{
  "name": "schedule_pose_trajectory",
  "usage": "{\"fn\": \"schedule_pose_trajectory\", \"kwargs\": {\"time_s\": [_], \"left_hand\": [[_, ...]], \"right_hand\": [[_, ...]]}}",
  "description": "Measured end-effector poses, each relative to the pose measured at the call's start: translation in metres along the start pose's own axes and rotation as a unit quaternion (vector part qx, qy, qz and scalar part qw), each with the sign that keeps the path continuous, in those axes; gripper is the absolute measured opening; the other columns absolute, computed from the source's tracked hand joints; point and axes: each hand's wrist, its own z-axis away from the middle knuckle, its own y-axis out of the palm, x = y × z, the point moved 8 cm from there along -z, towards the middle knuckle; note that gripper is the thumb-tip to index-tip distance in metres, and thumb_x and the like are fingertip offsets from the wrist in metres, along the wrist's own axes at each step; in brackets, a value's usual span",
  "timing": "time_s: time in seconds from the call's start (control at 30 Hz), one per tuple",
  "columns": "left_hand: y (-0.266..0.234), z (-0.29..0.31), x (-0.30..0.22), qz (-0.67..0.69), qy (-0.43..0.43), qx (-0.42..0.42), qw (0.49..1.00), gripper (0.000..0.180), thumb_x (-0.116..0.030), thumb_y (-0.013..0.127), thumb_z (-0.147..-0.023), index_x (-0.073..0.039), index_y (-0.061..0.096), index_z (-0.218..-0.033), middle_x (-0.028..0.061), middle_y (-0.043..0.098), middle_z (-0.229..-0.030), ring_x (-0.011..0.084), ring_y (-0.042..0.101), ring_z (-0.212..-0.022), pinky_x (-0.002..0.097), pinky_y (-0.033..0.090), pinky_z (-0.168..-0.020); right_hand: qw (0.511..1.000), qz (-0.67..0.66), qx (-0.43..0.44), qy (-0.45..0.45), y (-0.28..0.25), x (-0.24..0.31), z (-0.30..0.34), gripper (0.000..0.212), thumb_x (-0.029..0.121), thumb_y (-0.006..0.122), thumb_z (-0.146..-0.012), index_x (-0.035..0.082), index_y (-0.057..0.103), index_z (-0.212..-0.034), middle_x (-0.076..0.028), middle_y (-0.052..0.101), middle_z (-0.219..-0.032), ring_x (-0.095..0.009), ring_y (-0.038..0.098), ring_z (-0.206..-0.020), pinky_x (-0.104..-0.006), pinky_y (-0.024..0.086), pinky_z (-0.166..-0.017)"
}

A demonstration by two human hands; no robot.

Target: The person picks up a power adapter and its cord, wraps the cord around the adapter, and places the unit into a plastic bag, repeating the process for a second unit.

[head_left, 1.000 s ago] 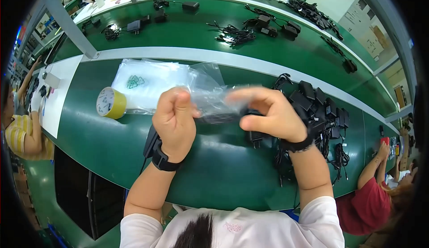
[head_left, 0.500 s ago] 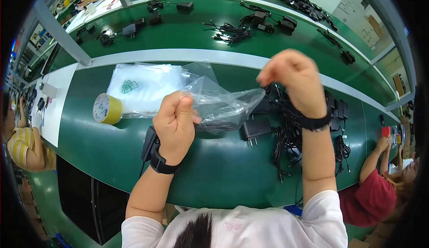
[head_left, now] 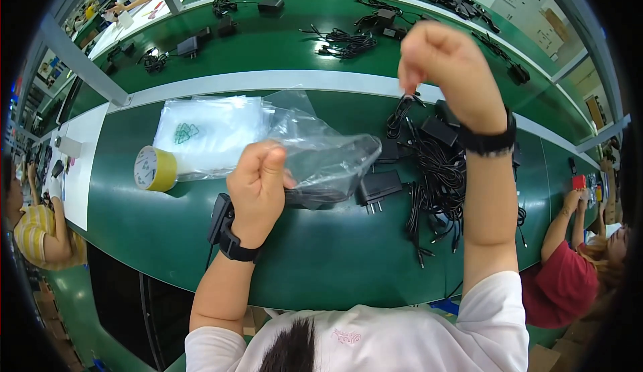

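My left hand (head_left: pixel 256 184) grips a crumpled clear plastic bag (head_left: pixel 335 154) at its near end; a dark item shows through the bag's lower part, its kind unclear. My right hand (head_left: pixel 445 64) is raised to the right, slightly blurred, fingers pinched at the top of a coiled black cable (head_left: pixel 399 117). Below it lies a heap of black cables (head_left: pixel 439 168) with power adapters. One black power adapter (head_left: pixel 380 189) sits just right of the bag, its prongs toward me.
A stack of clear bags (head_left: pixel 211 127) lies behind my left hand, beside a yellow tape roll (head_left: pixel 156 169). Across a metal rail (head_left: pixel 254 81), more adapters and cables (head_left: pixel 345 42) rest on green tabletop. People sit at left, far left and right.
My right hand has moved away from the bag's far tip, upward and away from me, with the cable coil rising under its fingers. The bag's tip has sagged back; my left hand keeps its grip.
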Motion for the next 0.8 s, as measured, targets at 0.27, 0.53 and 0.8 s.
{"fn": "schedule_pose_trajectory", "kwargs": {"time_s": [0.27,0.53,0.8], "left_hand": [[-0.015,-0.002,-0.015,-0.025,0.036,-0.072,0.996,0.019,-0.019,0.052,-0.091,-0.001,0.054,-0.088,0.0015,0.055,-0.065,0.0062,0.053,-0.053,0.0192,0.042,-0.05],[-0.004,0.015,-0.042,-0.092,0.227,-0.034,0.969,0.008,-0.008,0.059,-0.083,-0.002,0.056,-0.078,0.0074,0.058,-0.065,0.0203,0.053,-0.057,0.0277,0.041,-0.053],[-0.007,-0.011,0.025,0.07,-0.12,0.033,0.99,0.024,-0.019,0.058,-0.087,-0.005,0.054,-0.106,0.0101,0.043,-0.125,0.0184,0.045,-0.111,0.0281,0.037,-0.091]], "right_hand": [[0.979,-0.165,0.112,0.039,0.06,-0.066,0.032,0.091,0.047,0.072,-0.069,0.006,0.027,-0.137,-0.013,0.048,-0.125,-0.018,0.051,-0.106,-0.0276,0.047,-0.078],[0.917,-0.349,0.049,0.187,0.131,-0.094,0.047,0.044,0.031,0.06,-0.086,-0.001,0.054,-0.116,-0.01,0.058,-0.11,-0.014,0.053,-0.098,-0.0271,0.046,-0.079],[0.98,0.029,-0.145,-0.134,0.098,-0.046,0.053,0.016,0.008,0.058,-0.084,-0.004,0.064,-0.091,-0.016,0.059,-0.11,-0.021,0.056,-0.094,-0.0308,0.044,-0.079]]}}
